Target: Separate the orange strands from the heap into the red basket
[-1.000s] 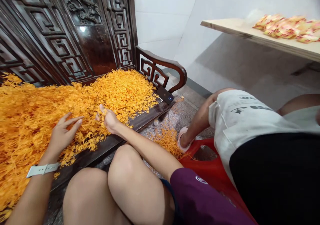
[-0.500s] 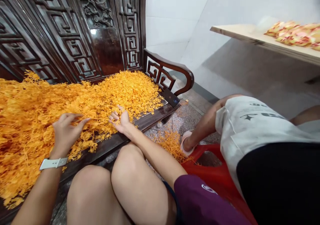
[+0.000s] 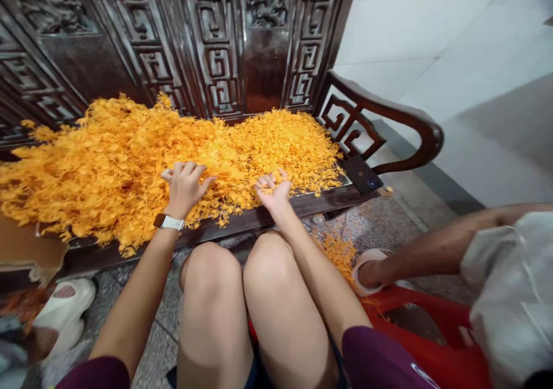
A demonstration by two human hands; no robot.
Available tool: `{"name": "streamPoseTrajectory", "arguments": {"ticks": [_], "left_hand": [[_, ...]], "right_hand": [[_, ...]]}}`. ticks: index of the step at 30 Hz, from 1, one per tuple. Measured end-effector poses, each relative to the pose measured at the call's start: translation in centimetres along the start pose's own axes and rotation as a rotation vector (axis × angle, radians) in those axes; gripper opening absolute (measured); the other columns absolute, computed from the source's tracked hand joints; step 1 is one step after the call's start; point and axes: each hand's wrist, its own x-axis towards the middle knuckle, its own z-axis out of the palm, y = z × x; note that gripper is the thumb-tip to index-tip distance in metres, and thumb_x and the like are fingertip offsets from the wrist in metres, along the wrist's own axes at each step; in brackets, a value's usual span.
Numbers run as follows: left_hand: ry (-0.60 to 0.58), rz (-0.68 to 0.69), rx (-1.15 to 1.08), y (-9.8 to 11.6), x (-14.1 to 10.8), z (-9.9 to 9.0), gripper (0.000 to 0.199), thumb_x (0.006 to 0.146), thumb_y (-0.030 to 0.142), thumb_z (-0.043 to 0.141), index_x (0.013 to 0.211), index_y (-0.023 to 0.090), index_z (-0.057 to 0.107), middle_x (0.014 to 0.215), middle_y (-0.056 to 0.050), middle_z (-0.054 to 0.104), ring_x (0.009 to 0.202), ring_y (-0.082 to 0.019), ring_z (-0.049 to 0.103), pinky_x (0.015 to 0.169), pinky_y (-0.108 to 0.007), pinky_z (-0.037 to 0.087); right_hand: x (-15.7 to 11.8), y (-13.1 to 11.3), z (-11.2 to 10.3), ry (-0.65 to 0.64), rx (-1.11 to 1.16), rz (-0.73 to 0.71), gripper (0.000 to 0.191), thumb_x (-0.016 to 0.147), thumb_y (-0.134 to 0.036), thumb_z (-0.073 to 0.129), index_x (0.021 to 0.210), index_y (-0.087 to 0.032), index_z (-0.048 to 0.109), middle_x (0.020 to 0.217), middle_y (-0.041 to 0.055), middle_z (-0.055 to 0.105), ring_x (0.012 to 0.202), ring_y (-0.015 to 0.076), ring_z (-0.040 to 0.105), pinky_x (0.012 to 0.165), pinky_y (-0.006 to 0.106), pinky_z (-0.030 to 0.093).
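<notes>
A long heap of orange, flower-like sprigs [image 3: 125, 164] with thin stems covers the seat of a dark carved wooden bench [image 3: 233, 226]. My left hand [image 3: 186, 186], with a watch on its wrist, hovers over the heap's front; its fingers are spread and no held piece shows. To its right, my right hand [image 3: 277, 196] is turned palm up at the seat's front edge. Its fingers curl around small orange bits, while the thumb stands apart. A finer mound of loose orange pieces [image 3: 294, 147] lies just behind the right hand.
A dark phone [image 3: 363, 174] rests at the seat's right end, below the curved armrest [image 3: 425, 135]. Orange stems [image 3: 339, 253] litter the floor. A person's leg [image 3: 423, 250] and a red plastic stool [image 3: 432, 343] are at right. At left are cardboard [image 3: 32, 250] and another person's white shoe [image 3: 64, 314].
The view has swung left, showing more of the bench, the cardboard and another person's foot. My left hand has opened from its pinch on a thin stem; my right hand stays by the front edge.
</notes>
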Motion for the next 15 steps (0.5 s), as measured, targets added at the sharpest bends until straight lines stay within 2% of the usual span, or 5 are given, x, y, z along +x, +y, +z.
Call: {"name": "streamPoseTrajectory", "arguments": {"ticks": [3, 6, 9, 11, 15], "left_hand": [[-0.07, -0.043, 0.043, -1.5, -1.2, 0.1, 0.029, 0.102, 0.043, 0.055, 0.092, 0.021, 0.071, 0.114, -0.017, 0.072, 0.114, -0.038, 0.056, 0.095, -0.052, 0.028], [-0.053, -0.098, 0.022, -2.2, -1.7, 0.6, 0.028, 0.102, 0.039, 0.054, 0.084, 0.021, 0.066, 0.106, -0.016, 0.069, 0.113, -0.037, 0.055, 0.096, -0.053, 0.028], [0.035, -0.186, -0.015, -1.9, -1.3, 0.9, 0.027, 0.1, 0.035, 0.054, 0.079, 0.021, 0.063, 0.1, -0.014, 0.068, 0.11, -0.036, 0.056, 0.098, -0.054, 0.028], [0.068, -0.205, -0.052, -1.3, -0.8, 0.6, 0.027, 0.101, 0.033, 0.052, 0.078, 0.021, 0.061, 0.096, -0.013, 0.069, 0.109, -0.036, 0.056, 0.099, -0.054, 0.027], [0.085, -0.233, -0.175, -0.4, 0.5, -0.3, 0.043, 0.106, 0.039, 0.045, 0.068, 0.021, 0.054, 0.08, -0.012, 0.067, 0.104, -0.035, 0.057, 0.102, -0.056, 0.024]], "right_hand": [[0.1, -0.1, -0.7, 0.01, 0.006, -0.003, 0.059, 0.1, -0.066, 0.035, 0.061, -0.023, 0.025, 0.054, -0.0048, 0.019, 0.058, 0.015, 0.033, 0.059, 0.025, 0.04], [0.3, 0.4, -0.5, -0.054, -0.053, 0.001, 0.056, 0.099, -0.065, 0.043, 0.062, -0.024, 0.038, 0.055, -0.0055, 0.026, 0.06, 0.0142, 0.041, 0.063, 0.026, 0.042], [0.6, 1.3, 0.6, -0.128, -0.399, -0.065, 0.051, 0.096, -0.068, 0.046, 0.07, -0.024, 0.054, 0.054, -0.0065, 0.031, 0.056, 0.014, 0.039, 0.061, 0.027, 0.04], [0.8, 2.2, 1.4, -0.187, -0.709, -0.127, 0.046, 0.09, -0.067, 0.06, 0.076, -0.023, 0.063, 0.056, -0.0061, 0.041, 0.056, 0.0132, 0.039, 0.06, 0.028, 0.037], [0.7, 3.6, 2.8, -0.377, -1.023, -0.114, 0.035, 0.07, -0.048, 0.09, 0.073, -0.017, 0.073, 0.065, -0.0037, 0.058, 0.063, 0.0117, 0.045, 0.063, 0.027, 0.034]]}}
